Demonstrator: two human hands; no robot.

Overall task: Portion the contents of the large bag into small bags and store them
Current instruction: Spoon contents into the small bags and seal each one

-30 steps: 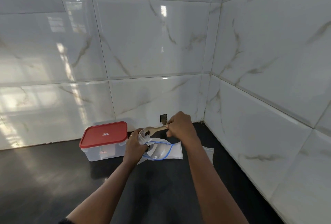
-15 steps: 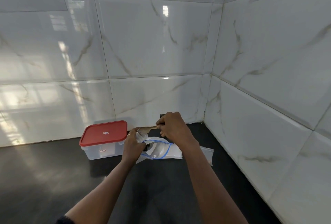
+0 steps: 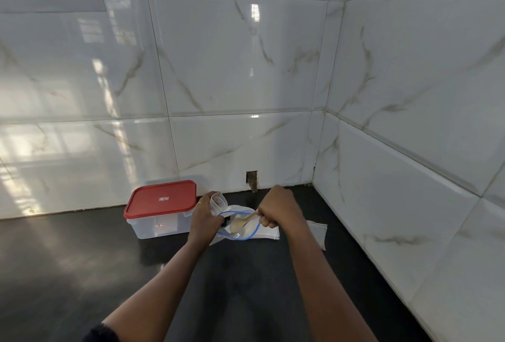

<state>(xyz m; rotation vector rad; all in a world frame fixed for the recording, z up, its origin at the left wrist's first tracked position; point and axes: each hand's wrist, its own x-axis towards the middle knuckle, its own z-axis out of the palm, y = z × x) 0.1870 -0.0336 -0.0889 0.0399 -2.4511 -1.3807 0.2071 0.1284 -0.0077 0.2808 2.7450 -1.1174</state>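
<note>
On the dark counter lies the large clear bag (image 3: pixel 262 231) with a blue zip rim, its mouth held agape. My right hand (image 3: pixel 276 209) grips a wooden spoon (image 3: pixel 241 222) whose bowl dips into that mouth. My left hand (image 3: pixel 206 214) holds a small clear bag (image 3: pixel 218 202) upright by its top, just left of the large bag; a little dark content shows inside it. Beside them, left, stands a clear storage box with a red lid (image 3: pixel 161 202), shut.
More flat clear bags (image 3: pixel 317 229) lie to the right of the large bag. White marble-look tiled walls (image 3: pixel 410 177) close in behind and on the right, forming a corner. Dark counter (image 3: pixel 82 273) stretches to the left and towards me.
The spoon, earlier raised over the small bag's mouth with dark bits in it, has come down to the right into the large bag. My left hand stays on the small bag.
</note>
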